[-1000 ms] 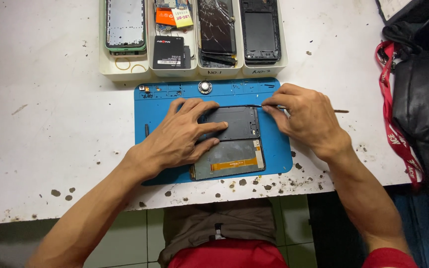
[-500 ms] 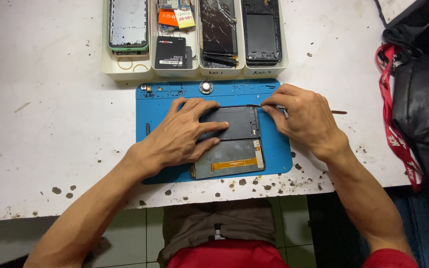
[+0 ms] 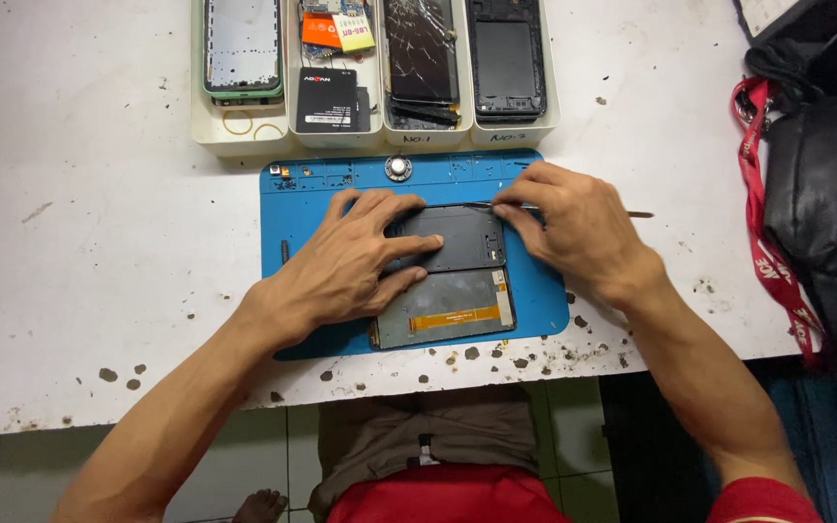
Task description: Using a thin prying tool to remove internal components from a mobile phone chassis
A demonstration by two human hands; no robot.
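An opened phone lies on a blue work mat point(image 3: 535, 295). Its dark rear frame point(image 3: 457, 240) sits above the grey display panel point(image 3: 448, 308), which carries an orange flex strip. My left hand point(image 3: 346, 261) lies flat on the frame and panel, fingers spread, pressing them down. My right hand point(image 3: 569, 228) pinches a thin metal pry tool point(image 3: 636, 214); its tip rests along the top edge of the frame.
A row of white trays point(image 3: 244, 131) at the mat's far edge holds phone bodies, a cracked screen point(image 3: 421, 48) and a black battery point(image 3: 327, 99). A black bag point(image 3: 825, 194) with a red lanyard sits at the right. The white table is speckled with dark marks.
Both hands stay in nearly the same places on the phone. The view has shifted down slightly, so the trays sit higher in frame.
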